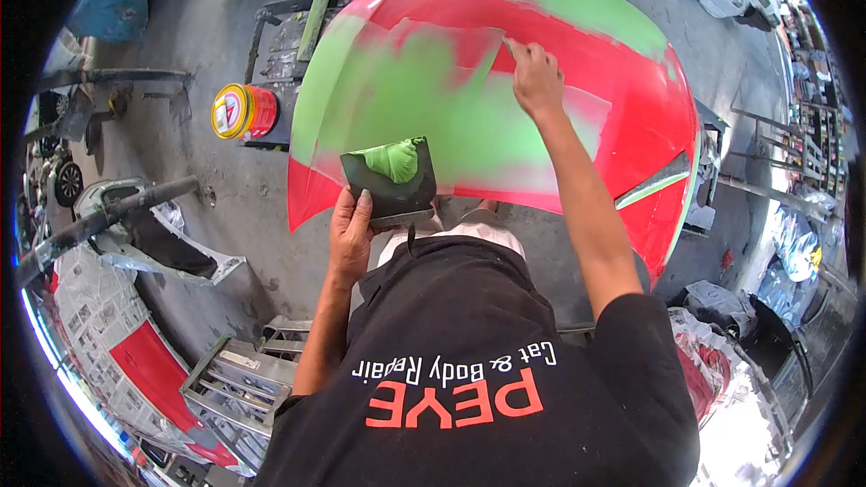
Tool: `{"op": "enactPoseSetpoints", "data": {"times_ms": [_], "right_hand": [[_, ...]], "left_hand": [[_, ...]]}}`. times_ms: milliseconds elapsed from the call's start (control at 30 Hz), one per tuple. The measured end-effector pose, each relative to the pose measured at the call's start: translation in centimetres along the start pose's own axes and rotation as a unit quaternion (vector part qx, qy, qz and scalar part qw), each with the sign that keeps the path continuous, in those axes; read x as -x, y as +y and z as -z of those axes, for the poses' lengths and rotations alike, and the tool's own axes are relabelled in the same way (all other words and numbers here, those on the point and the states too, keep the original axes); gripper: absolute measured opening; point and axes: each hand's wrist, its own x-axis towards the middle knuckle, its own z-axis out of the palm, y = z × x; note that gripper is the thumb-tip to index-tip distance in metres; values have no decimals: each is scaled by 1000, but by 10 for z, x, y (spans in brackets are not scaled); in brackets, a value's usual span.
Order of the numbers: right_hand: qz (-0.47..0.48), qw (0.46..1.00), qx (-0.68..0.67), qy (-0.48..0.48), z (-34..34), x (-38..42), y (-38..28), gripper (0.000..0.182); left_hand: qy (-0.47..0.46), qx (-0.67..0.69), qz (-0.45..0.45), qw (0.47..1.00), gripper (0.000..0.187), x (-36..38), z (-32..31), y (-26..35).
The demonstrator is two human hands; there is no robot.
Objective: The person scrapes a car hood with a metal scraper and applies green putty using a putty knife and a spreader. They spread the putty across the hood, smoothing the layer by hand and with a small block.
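Observation:
My left hand (353,227) grips a dark square putty board (397,195) by its lower left corner, thumb on top. A thick mound of bright green putty (392,160) sits on the board's upper part. Over the red car hood (636,131), my right hand (538,79) is closed on a thin putty spreader (492,59), its green-smeared blade pointing left along the panel. Broad patches of green putty coat the hood's middle, left side and far edge, with red paint between them. A dark strip with a green edge (654,181) lies on the hood's right side.
Left of the hood, a red and yellow bucket (245,112) stands beside a low dark stand (280,63). A metal step ladder (236,383) is behind me at left, near a paper-masked red panel (155,370). A loose bumper (158,230) rests at left; metal racks (789,149) line the right.

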Motion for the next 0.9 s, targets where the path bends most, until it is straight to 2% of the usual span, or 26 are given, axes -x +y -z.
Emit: {"op": "enactPoseSetpoints", "data": {"times_ms": [100, 167, 267, 367, 500, 600, 667, 700, 767, 900], "right_hand": [[-14, 998, 65, -22, -18, -49, -11, 37], [-22, 978, 180, -98, -17, -75, -21, 34], [-48, 966, 198, -160, -34, -97, -15, 33], [-58, 961, 204, -179, -33, -93, -17, 34], [-48, 971, 156, -175, -17, -43, -38, 34], [-3, 974, 162, -160, -38, 11, -38, 29], [42, 983, 144, -104, -50, 48, -40, 23], [42, 983, 144, -106, -47, 61, -47, 23], [47, 970, 164, -171, -39, 87, -65, 32], [64, 965, 163, -193, -38, 142, -83, 34]], "left_hand": [[15, 11, -10, 1000, 35, 8, 13, 7], [37, 12, -16, 999, 35, 16, 22, 9], [75, 23, -21, 997, 35, 24, 35, 7], [84, 32, -15, 996, 35, 25, 44, 9], [74, 49, -4, 996, 35, 19, 52, 9], [67, 56, -16, 996, 34, 8, 51, 10], [60, 71, -11, 996, 34, 2, 53, 11], [54, 84, -7, 995, 35, -1, 54, 11], [53, 89, -6, 995, 35, -8, 52, 16], [45, 120, -5, 992, 33, -15, 43, 28]]}}
